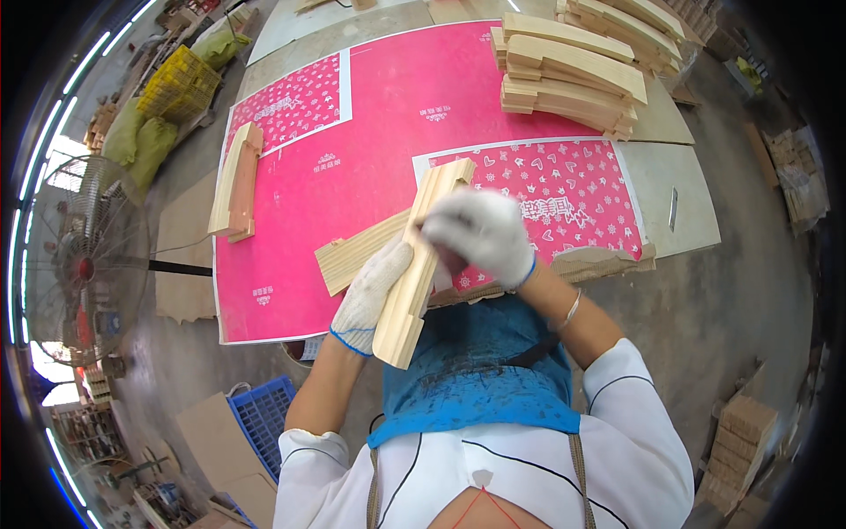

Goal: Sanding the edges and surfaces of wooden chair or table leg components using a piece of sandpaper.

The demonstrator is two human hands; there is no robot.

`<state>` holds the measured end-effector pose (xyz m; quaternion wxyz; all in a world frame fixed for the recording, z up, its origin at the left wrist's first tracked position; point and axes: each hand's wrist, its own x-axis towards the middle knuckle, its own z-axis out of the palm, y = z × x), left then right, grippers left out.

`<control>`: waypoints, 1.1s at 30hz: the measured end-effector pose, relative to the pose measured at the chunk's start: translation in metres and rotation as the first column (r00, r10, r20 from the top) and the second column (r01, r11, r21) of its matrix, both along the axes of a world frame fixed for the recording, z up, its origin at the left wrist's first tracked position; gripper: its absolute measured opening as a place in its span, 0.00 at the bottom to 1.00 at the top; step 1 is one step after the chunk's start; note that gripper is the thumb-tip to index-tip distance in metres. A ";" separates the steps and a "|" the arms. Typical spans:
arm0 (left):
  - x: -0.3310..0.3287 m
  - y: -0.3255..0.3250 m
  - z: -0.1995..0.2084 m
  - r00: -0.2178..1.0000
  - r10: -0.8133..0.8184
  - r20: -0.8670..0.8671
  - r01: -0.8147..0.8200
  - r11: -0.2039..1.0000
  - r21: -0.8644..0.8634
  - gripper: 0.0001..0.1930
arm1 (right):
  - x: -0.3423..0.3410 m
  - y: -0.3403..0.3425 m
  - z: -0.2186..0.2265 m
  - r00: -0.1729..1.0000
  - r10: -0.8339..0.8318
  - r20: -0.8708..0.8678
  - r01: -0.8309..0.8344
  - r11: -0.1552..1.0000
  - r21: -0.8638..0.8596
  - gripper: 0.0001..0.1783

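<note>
My left hand, in a white knitted glove with a blue cuff, grips a pale shaped wooden piece with stepped ends. The piece slants across in front of my blue apron, its near end over the table's front edge. My right hand, gloved too, is curled at the piece's right side near its upper half. Motion blurs its fingers, and a dark reddish patch shows beneath them; what they hold I cannot make out. A second wooden piece lies on the pink table cover, partly hidden behind the held one.
Curved wooden pieces are stacked at the far right. Another wooden piece lies at the table's left edge. A metal strip rests on the right board. A large fan stands left; a blue crate sits below on the floor.
</note>
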<state>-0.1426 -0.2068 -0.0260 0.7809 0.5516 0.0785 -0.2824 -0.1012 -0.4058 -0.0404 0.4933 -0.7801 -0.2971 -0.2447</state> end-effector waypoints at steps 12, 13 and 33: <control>0.064 0.013 0.009 0.377 -0.837 0.396 -0.448 0.209 0.869 0.36 | 0.034 -0.078 0.001 0.777 -0.198 -0.598 0.450 0.838 0.308 0.12; 0.060 0.010 -0.001 0.372 -0.839 0.398 -0.447 0.214 0.868 0.36 | 0.044 -0.082 -0.009 0.751 -0.183 -0.634 0.458 0.836 0.302 0.14; 0.040 -0.004 -0.025 0.447 -0.742 0.500 -0.524 0.236 0.818 0.37 | 0.057 -0.057 -0.023 0.607 -0.267 -0.749 0.486 0.870 0.084 0.25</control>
